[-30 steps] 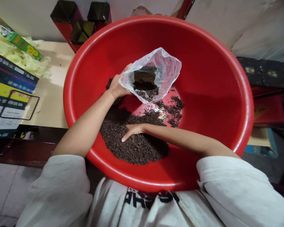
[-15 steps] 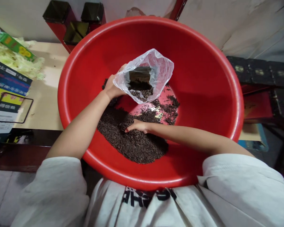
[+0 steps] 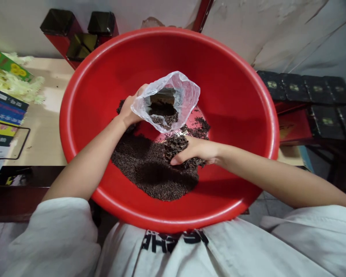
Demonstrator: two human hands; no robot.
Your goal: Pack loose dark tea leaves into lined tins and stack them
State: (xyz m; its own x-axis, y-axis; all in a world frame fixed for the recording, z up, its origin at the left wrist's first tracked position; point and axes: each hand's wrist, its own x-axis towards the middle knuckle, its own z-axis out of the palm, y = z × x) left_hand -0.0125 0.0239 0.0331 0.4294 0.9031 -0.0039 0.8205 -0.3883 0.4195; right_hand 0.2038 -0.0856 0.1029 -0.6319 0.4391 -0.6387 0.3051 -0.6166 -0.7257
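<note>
My left hand (image 3: 131, 107) is wrapped round the left side of a clear plastic bag (image 3: 187, 96), whose wide mouth faces up toward me. Dark loose tea leaves lie inside the bag. In my right hand (image 3: 194, 150) is a handful of tea leaves (image 3: 175, 148), heaped in the palm with the thumb over the near side. It is raised above the pile of tea leaves (image 3: 158, 181) at the bottom of a large red basin (image 3: 233, 88), just below and right of the bag. The bag hides part of my left fingers.
Several tall open tins (image 3: 59, 23) stand behind the basin at left. On the wooden table (image 3: 47, 127) lie pale artificial flowers (image 3: 23, 86), a green box (image 3: 10, 63) and a printed box (image 3: 5, 107). Several dark-topped boxes (image 3: 294, 86) are stacked at right against the wall.
My right hand has come up out of the pile and shifted right, carrying a handful of tea leaves. My left hand still holds the bag over the basin. The view has shifted slightly.
</note>
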